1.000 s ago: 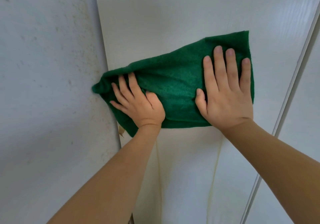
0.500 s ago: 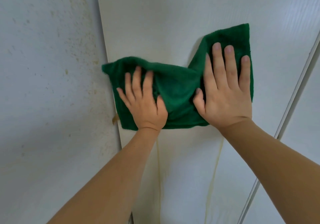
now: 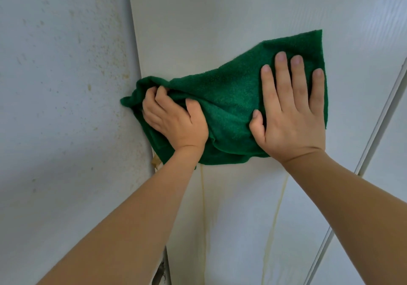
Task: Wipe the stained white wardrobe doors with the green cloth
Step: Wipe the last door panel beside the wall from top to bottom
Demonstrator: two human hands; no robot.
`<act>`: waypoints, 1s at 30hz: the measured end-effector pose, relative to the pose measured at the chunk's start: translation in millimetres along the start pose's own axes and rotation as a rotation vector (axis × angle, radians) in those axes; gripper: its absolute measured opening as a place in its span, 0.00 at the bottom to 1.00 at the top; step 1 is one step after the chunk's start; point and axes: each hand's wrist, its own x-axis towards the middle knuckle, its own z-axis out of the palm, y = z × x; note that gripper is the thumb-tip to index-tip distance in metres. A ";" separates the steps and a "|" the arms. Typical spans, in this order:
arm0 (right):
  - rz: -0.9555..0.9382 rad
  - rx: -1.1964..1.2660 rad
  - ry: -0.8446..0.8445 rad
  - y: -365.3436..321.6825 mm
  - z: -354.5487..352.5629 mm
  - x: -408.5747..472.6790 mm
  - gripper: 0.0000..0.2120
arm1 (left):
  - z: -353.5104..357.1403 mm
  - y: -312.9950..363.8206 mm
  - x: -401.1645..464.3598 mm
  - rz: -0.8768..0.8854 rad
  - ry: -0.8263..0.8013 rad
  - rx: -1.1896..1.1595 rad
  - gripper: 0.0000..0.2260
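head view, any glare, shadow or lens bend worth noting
Head view: soft glare streaks the door at upper right; the arms shade the wall at lower left; the wide lens tilts and bows the panel edges; cloth and both hands stay sharp.

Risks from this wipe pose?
1. The left hand grips a bunched end of the green cloth, so that end may skip stains near the door edge.
2. The two yellowish drip streaks below the cloth are untouched and may get missed.
3. Only the flat right hand presses the cloth evenly.
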 end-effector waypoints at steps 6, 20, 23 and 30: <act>-0.013 0.002 -0.034 -0.2 -0.7 0.1 0.33 | 2.4 -23.9 -9.0 0.422 -0.106 0.093 0.27; -0.070 -0.002 0.010 -1.1 1.6 -2.1 0.31 | -1.3 -19.5 -61.9 -0.282 -0.024 -0.015 0.30; -0.086 -0.002 0.021 -1.2 1.7 -0.6 0.30 | 1.7 -24.6 -70.3 -0.236 -0.053 0.003 0.30; -0.105 0.022 -0.032 -5.6 5.5 -24.4 0.32 | -3.0 -57.5 -69.6 0.688 -0.242 0.127 0.26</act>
